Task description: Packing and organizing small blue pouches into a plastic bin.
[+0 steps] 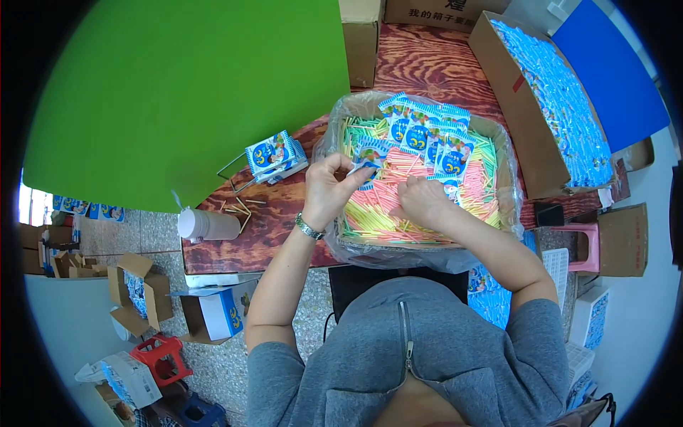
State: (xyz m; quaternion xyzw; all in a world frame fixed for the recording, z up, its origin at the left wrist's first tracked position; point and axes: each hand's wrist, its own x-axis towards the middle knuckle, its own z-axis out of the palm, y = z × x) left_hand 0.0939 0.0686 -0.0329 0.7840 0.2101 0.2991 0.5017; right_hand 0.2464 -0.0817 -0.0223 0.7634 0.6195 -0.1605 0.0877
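Note:
A large box lined with clear plastic (341, 245) stands before me, filled with thin pink, yellow and green sticks (377, 215). My left hand (329, 186), with a watch on its wrist, pinches a small blue-and-white packet (371, 154) between thumb and fingers over the box's left side. Curled down onto the pink sticks near the middle is my right hand (425, 204); its fingertips are hidden, so what they grip cannot be seen. Several more blue-and-white packets (418, 135) lie overlapping on the sticks at the far side.
Left of the box, a wire stand holds stacked packets (270, 155). A pale bottle (208, 225) and loose sticks (242, 211) are near the table edge. A green board (185, 92) covers the far left. At right stands a carton of blue-wrapped pieces (523, 107) beside a blue board (612, 71).

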